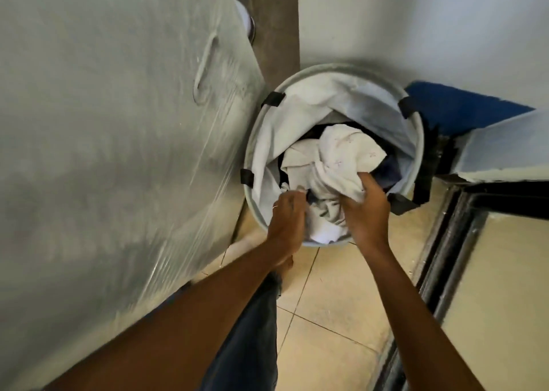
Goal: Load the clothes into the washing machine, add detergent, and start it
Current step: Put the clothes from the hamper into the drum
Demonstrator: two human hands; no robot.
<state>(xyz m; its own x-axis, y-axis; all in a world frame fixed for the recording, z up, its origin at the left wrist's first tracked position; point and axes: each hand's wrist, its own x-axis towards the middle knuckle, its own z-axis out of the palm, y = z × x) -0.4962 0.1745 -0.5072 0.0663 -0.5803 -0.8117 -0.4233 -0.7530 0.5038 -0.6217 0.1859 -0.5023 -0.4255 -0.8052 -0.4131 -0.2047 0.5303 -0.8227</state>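
Clothes [335, 164] lay heaped inside a round laundry hamper [417, 141] standing on the tiled floor [341, 301], just right of a plastic-wrapped appliance [104, 153]. Both hands reached down into the near side of the pile. The left hand [286, 221] pinched a pale fold at the pile's near-left edge; the right hand [368, 209] curled around a white patterned garment [350, 156], which extended up and away from it. The bundle lay directly between the hands, so a straight upward lift seemed the likely next move.
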